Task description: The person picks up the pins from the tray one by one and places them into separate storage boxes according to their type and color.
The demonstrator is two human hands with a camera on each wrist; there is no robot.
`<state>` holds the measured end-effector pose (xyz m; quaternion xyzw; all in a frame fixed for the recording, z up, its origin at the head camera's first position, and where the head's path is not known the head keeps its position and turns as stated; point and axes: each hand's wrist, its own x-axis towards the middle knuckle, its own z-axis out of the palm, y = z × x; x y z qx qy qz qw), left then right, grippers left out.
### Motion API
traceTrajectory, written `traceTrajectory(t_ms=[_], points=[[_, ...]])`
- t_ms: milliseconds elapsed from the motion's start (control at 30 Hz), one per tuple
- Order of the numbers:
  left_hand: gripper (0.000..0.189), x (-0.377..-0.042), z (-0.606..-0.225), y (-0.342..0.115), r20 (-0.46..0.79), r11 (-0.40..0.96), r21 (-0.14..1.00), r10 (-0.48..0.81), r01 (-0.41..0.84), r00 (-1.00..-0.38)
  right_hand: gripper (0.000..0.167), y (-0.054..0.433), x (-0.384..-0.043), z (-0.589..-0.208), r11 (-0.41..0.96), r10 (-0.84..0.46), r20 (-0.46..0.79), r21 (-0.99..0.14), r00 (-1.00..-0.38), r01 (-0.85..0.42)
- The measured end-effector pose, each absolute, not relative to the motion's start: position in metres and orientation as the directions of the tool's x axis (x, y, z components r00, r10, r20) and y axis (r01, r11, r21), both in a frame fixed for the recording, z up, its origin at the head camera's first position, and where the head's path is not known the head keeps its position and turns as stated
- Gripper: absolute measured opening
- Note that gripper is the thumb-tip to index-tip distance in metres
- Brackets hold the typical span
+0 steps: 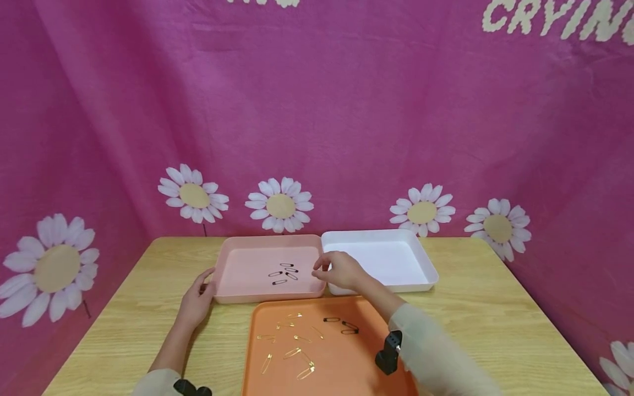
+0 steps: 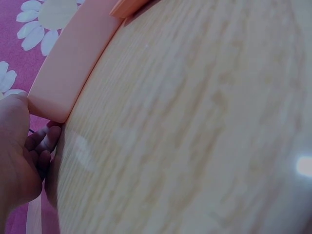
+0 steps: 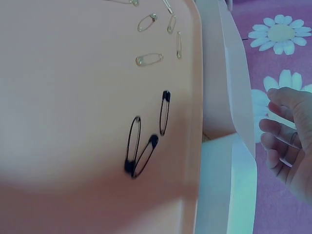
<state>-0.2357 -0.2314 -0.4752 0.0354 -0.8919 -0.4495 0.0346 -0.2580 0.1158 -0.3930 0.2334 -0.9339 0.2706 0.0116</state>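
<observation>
My left hand is at the left side of the pink tray, its thumb at the rim and its fingers curled by the bottom corner in the left wrist view. Several black safety pins lie inside that tray. Over its right end, near the white tray, hovers my right hand, fingers loosely bent and apart with nothing between them. The orange tray in front carries three black safety pins at its right. Several gold safety pins are scattered over its left part.
A white tray stands right beside the pink one at the back of the wooden table. Behind the table hangs a magenta cloth printed with daisies. The orange tray's far edge lies close to the pink tray's front wall.
</observation>
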Motion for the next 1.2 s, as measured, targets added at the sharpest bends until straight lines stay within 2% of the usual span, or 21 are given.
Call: traceTrajectory(t_ms=[300,600,933,1067,1200], points=[[0.047,-0.233,-0.473,-0.232,0.016,0.590,0.807,-0.091,-0.041,-0.996,0.009,0.139,-0.243,-0.395,0.690,-0.477,0.177,-0.531,-0.861,-0.492],[0.048,-0.235,-0.472,-0.232,0.013,0.572,0.819,-0.089,-0.040,-0.996,0.008,0.162,-0.223,-0.411,0.685,-0.454,0.084,-0.603,-0.887,-0.408],[0.049,-0.234,-0.472,-0.232,0.000,0.582,0.812,-0.082,-0.048,-0.997,0.008,0.186,-0.199,-0.440,0.664,-0.522,0.073,-0.590,-0.850,-0.459],[0.050,-0.236,-0.473,-0.233,-0.004,0.583,0.811,-0.079,-0.049,-0.997,0.009,0.192,-0.192,-0.447,0.677,-0.507,0.027,-0.606,-0.862,-0.417],[0.049,-0.235,-0.473,-0.233,-0.005,0.581,0.812,-0.080,-0.051,-0.997,0.010,0.194,-0.188,-0.451,0.688,-0.504,0.038,-0.586,-0.863,-0.429]])
